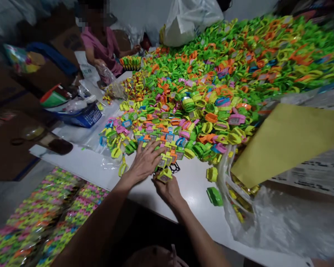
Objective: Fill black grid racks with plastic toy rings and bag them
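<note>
The white surface (pixel 189 181) runs the length of a dim room and is nearly buried under a heap of small plastic toys (pixel 228 74) in green, yellow, orange, pink and blue. At the far end a co-worker in a pink top (pixel 102 44) sits handling more of them, with a white bag (pixel 189 22) near the heap's back edge. A blue basket (pixel 86 116) stands at the left edge, and a yellow sheet (pixel 286 141) lies over a clear plastic bag (pixel 267 222) on the right. Colourful packs (pixel 44 218) are stacked on the floor below.

At the near edge of the heap the left hand (pixel 146 159) lies palm down, fingers spread flat over the toys, gripping nothing. Just beside it the right hand (pixel 168 189) is closed at the fingertips on a yellow toy piece (pixel 164 175), a squat band with a small square face, held just above the bare surface. A loose green piece (pixel 215 195) lies near it.
</note>
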A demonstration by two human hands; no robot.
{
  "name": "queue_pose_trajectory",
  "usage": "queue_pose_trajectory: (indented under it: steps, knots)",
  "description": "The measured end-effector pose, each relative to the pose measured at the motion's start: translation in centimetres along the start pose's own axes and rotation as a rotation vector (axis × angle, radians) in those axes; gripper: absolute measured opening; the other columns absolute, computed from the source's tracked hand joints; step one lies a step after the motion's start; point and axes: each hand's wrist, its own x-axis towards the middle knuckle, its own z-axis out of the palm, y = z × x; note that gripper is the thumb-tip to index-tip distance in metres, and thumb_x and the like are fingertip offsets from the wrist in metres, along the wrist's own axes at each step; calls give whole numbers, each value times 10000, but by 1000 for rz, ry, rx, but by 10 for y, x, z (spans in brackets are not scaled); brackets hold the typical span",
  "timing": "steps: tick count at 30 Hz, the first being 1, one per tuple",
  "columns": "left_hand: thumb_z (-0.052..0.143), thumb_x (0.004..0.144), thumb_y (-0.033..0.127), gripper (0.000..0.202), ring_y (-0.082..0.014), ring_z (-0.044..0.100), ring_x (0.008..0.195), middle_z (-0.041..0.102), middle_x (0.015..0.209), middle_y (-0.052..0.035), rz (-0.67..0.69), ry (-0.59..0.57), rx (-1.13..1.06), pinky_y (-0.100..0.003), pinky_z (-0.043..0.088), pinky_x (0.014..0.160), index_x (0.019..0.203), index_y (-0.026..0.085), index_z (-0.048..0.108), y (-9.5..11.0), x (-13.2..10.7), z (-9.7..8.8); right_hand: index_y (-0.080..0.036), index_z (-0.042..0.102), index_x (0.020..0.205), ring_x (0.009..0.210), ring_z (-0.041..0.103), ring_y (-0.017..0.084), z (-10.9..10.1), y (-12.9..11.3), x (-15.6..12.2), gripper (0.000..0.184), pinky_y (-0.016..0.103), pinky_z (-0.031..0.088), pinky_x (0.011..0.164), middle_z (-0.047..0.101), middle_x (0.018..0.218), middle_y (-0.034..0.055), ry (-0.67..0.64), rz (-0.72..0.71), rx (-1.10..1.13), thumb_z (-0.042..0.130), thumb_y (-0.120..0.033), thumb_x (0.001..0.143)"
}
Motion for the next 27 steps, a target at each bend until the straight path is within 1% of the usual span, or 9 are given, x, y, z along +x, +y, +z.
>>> queue_pose_trajectory:
  steps: [3, 9, 15, 19, 21, 23, 24, 25, 27]
  knots:
    - [325, 988, 281, 412, -241, 257, 1436, 414, 1496, -49, 2, 16, -34, -569, 113, 1168, 1368, 287, 485, -1, -3, 7, -174, 608, 762, 725, 597, 196, 4, 2, -2, 142, 314, 490, 692, 646, 799, 82, -32, -120, -181, 470, -194, 790]
    - [357, 975, 273, 416, -238, 262, 1433, 432, 1484, -44, -11, 21, -81, -565, 77, 1177, 1368, 292, 492, -3, 0, 4, -184, 618, 853, 720, 623, 171, -2, 0, -10, 119, 279, 509, 692, 660, 823, 58, 16, -82, -114, 510, -216, 815]
    - [347, 966, 269, 421, -254, 262, 1434, 420, 1493, -55, 4, 15, -114, -591, 94, 1160, 1355, 290, 506, -10, 1, 6, -183, 595, 851, 756, 593, 177, -6, -1, -4, 179, 272, 496, 691, 615, 857, 77, -50, -142, -280, 422, -141, 832]
    - [354, 961, 292, 414, -248, 324, 1406, 459, 1466, -57, 35, 128, -166, -546, 84, 1179, 1337, 264, 525, -3, -3, 4, -172, 578, 917, 759, 582, 189, 3, 4, 9, 177, 279, 486, 700, 616, 854, 77, -51, -136, -427, 429, -162, 822]
    - [393, 950, 321, 417, -254, 354, 1389, 470, 1458, -62, 74, 176, -151, -538, 76, 1183, 1343, 255, 516, 5, -6, 7, -163, 587, 915, 766, 585, 200, 11, 4, 17, 185, 289, 481, 700, 626, 852, 87, -66, -107, -478, 430, -175, 819]
    - [435, 940, 322, 397, -261, 391, 1367, 499, 1434, -69, 97, 203, -93, -534, 90, 1181, 1316, 250, 540, 10, -8, 15, -149, 603, 922, 785, 590, 208, 14, 2, 22, 203, 295, 476, 701, 640, 866, 102, -63, -81, -447, 439, -169, 803]
    - [439, 942, 308, 375, -258, 411, 1354, 516, 1419, -71, 94, 218, -63, -525, 108, 1180, 1294, 249, 558, 11, -9, 20, -143, 609, 913, 785, 590, 207, 13, 1, 22, 202, 292, 473, 694, 645, 865, 104, -66, -74, -392, 448, -169, 794]
    - [432, 949, 290, 356, -251, 427, 1343, 530, 1405, -72, 87, 238, -38, -512, 128, 1179, 1273, 246, 574, 11, -11, 23, -139, 615, 897, 769, 586, 198, 8, 0, 21, 195, 282, 468, 678, 648, 852, 96, -87, -65, -315, 454, -172, 793]
    - [416, 959, 267, 341, -238, 444, 1333, 546, 1388, -71, 87, 252, -15, -487, 161, 1175, 1255, 241, 584, 10, -14, 25, -141, 626, 879, 679, 562, 163, -10, 0, 17, 198, 251, 447, 609, 634, 765, 51, -138, -5, -135, 447, -195, 815]
